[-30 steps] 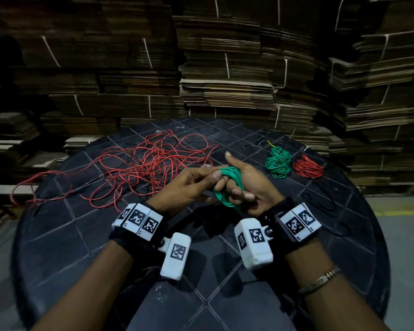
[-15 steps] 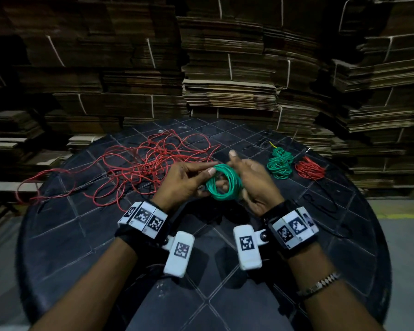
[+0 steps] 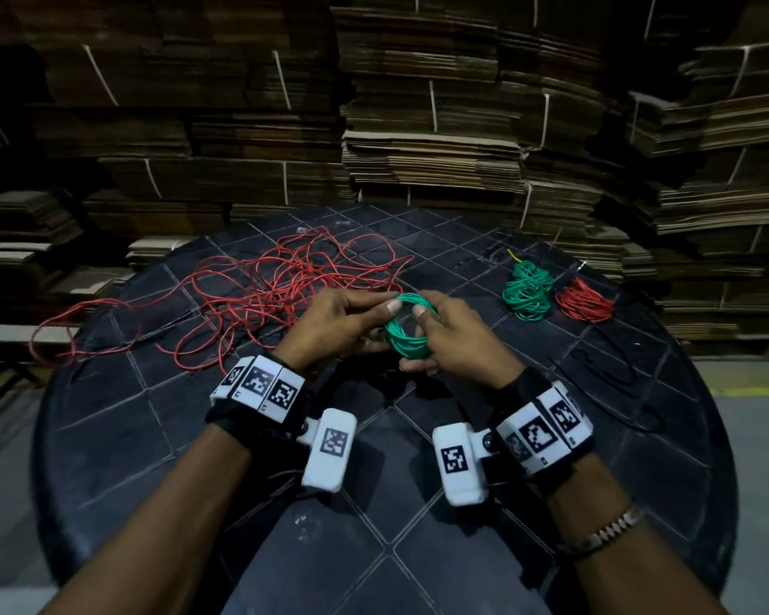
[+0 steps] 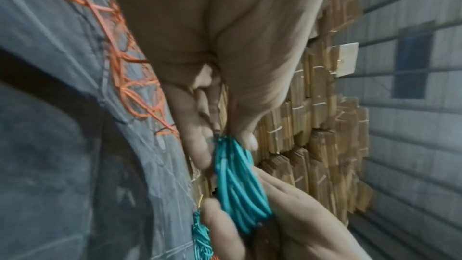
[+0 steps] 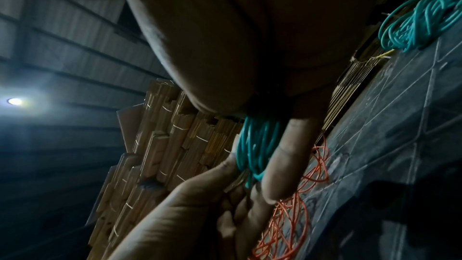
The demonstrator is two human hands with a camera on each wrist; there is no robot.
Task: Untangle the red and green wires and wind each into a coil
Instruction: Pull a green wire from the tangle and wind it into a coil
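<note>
A green wire coil (image 3: pixel 407 332) is held above the middle of the round black table (image 3: pixel 161 419) by both hands. My left hand (image 3: pixel 342 324) pinches its upper left side between thumb and fingers. My right hand (image 3: pixel 436 337) grips its right side, fingers curled round the loops. The same green wire coil (image 4: pixel 237 181) fills the left wrist view, and the green wire coil (image 5: pixel 257 145) shows between fingers in the right wrist view. A loose red wire (image 3: pixel 280 295) sprawls tangled over the table's far left, one loop hanging past the edge.
A wound green bundle (image 3: pixel 527 292) and a wound red bundle (image 3: pixel 584 306) lie side by side at the table's far right. Stacks of flattened cardboard (image 3: pixel 431 162) rise close behind the table. A thin black cable (image 3: pixel 604 370) lies at the right.
The green coil has turned from edge-on to a ring facing up between the hands. Both hands shifted their hold along its rim and stayed over the table's middle.
</note>
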